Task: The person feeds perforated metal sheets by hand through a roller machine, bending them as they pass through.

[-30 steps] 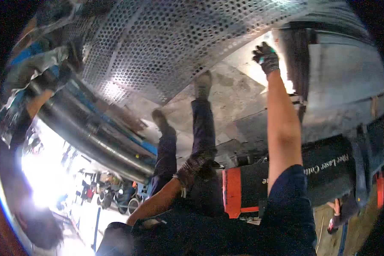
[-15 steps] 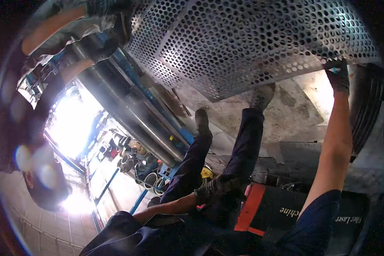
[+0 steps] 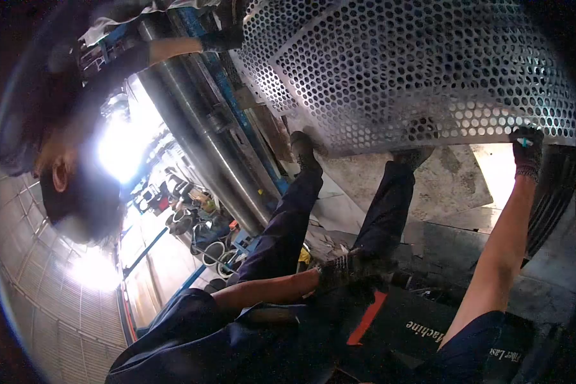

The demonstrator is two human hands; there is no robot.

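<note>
A large perforated metal sheet (image 3: pixel 390 70), full of round holes, spans the upper part of the head view. My right hand (image 3: pixel 528 150), in a dark glove, is closed around its near edge at the right. My left hand (image 3: pixel 342 272), gloved as well, lies low by my thigh, away from the sheet; its fingers blend into the dark clothing. The sheet's near edge hangs over my shoes, partly covering one of them.
At the left a co-worker leans in, with a gloved hand (image 3: pixel 224 40) at the sheet's far-left edge. Long steel rollers (image 3: pixel 201 134) on a blue frame run beside my legs. A dark box with white lettering (image 3: pixel 422 329) is at lower right; stained plates (image 3: pixel 448 179) lie on the floor.
The sheet's near edge has shifted down in the view and lies more level, my right hand still on it. The co-worker's gloved hand has moved up and right to the sheet's edge.
</note>
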